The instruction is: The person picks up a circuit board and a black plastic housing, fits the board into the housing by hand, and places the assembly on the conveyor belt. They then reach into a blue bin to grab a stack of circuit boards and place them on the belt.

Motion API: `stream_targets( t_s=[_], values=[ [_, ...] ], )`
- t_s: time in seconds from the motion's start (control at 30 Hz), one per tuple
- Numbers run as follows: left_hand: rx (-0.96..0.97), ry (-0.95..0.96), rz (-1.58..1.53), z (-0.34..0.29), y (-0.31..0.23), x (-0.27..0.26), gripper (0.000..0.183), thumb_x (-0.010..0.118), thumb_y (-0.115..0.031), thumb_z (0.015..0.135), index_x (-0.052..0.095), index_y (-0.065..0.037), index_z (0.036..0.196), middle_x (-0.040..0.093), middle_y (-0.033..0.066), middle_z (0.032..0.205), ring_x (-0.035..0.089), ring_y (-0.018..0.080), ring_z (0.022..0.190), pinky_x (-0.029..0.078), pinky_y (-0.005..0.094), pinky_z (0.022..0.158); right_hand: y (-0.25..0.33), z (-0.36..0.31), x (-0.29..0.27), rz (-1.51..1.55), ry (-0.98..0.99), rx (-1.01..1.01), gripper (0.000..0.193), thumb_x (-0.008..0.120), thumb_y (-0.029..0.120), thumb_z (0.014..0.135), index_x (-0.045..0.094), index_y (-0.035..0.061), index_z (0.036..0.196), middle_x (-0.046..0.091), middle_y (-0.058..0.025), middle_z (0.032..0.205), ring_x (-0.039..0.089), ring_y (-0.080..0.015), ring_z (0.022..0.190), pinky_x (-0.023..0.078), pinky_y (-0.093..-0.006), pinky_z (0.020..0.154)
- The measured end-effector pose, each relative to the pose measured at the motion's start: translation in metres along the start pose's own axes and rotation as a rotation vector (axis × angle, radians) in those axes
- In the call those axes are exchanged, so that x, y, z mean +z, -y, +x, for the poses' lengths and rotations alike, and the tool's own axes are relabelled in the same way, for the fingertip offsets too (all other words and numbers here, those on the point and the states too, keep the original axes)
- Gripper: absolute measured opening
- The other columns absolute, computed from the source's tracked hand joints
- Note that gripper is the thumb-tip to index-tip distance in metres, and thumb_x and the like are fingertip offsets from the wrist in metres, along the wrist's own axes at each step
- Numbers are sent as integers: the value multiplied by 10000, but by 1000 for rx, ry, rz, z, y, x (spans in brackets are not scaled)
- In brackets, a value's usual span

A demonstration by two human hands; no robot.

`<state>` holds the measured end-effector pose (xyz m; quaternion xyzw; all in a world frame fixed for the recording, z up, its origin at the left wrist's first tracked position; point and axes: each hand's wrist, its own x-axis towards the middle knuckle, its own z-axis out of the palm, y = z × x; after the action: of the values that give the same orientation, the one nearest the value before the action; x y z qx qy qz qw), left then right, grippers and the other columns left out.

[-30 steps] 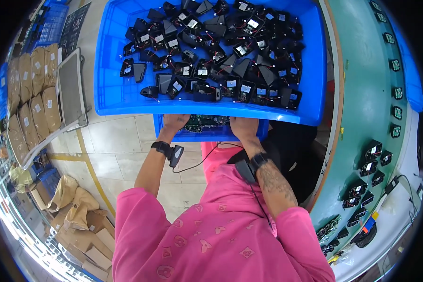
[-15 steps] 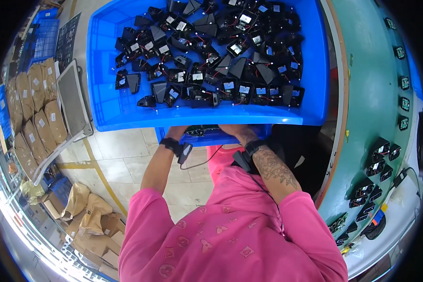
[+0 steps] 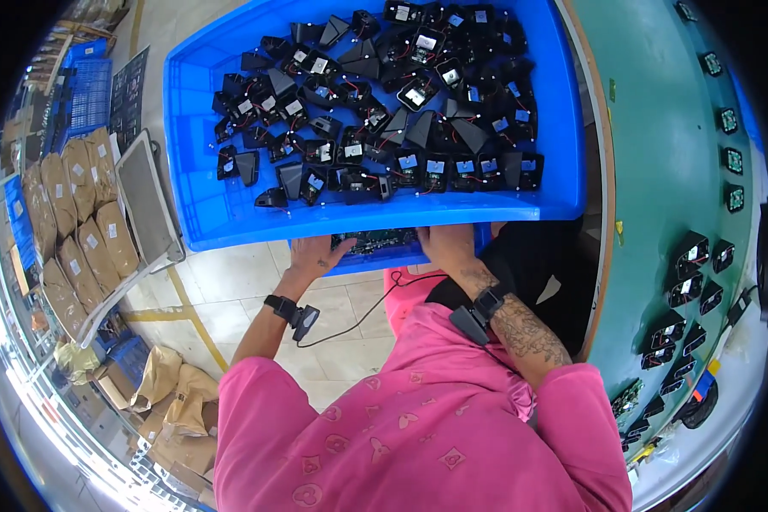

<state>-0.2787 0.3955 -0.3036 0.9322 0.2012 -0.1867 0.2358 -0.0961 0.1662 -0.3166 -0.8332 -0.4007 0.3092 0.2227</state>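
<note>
Green circuit boards [image 3: 377, 242] lie in a lower blue plastic bin [image 3: 375, 264], just visible in the gap between the person's two hands and partly covered from view by the front edge of a larger blue crate [image 3: 384, 227]. The left hand [image 3: 316, 253] is at the left end of the lower bin, palm down, its thumb pointing in toward the boards; its fingertips pass out of sight beneath the crate's edge. The right hand [image 3: 448, 246] reaches in at the boards' right end, its fingers likewise hidden by that edge. Whether either hand is grasping a board, holding the bin or merely resting there, I cannot tell.

Filling much of the large crate are black plastic housings [image 3: 418, 130], jumbled together, many with red wires and white or bluish rectangular parts showing inside. A black strap [image 3: 281, 307] circles the left wrist, and a small black device [image 3: 305, 322] sits beside it; a black smartwatch-like unit [image 3: 489, 300] is on the right wrist.

To the right runs a green-topped workbench [image 3: 657, 162], carrying more black casings [image 3: 684, 290] along its far side. On the left, brown paper packages [image 3: 85, 235] lie in rows beside a grey-panelled metal-framed cart [image 3: 145, 200].
</note>
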Motion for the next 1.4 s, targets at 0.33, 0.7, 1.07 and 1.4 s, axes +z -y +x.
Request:
stream_targets(
  t_s=[0.33, 0.7, 1.07, 1.4],
  values=[
    [48, -571, -268, 55, 35, 106, 247, 656, -305, 878, 735, -84, 957, 726, 152, 945, 677, 385, 878, 536, 479, 763, -3, 48, 74, 41, -127, 356, 424, 593, 450, 897, 699, 101, 1113, 667, -193, 1181, 597, -411, 1128, 434, -532, 990],
    [-131, -347, -359, 20, 23, 70, 367, 626, -360, 926, 665, -22, 1063, 657, 251, 1062, 592, 467, 990, 445, 549, 894, 93, 2, 60, 663, -115, -89, 625, 630, 349, 872, 496, -40, 1344, 453, -337, 1397, 431, -495, 1302, 368, -542, 1088],
    [7, -537, -157, 21, -18, 60, 384, 675, -356, 900, 639, -47, 1125, 613, 228, 1139, 522, 461, 1082, 369, 554, 961, -44, 38, 64, 258, -108, 594, 425, 535, 433, 948, 634, 153, 1252, 629, -182, 1266, 561, -394, 1209, 422, -487, 1032],
    [58, -609, -75, 13, 15, 76, 269, 621, -170, 913, 622, -63, 1160, 613, 221, 1151, 546, 466, 1015, 399, 569, 918, -42, 46, 48, 639, 17, 706, 734, 580, 620, 871, 546, 96, 1384, 438, -195, 1500, 413, -412, 1365, 271, -523, 1148]
  ],
)
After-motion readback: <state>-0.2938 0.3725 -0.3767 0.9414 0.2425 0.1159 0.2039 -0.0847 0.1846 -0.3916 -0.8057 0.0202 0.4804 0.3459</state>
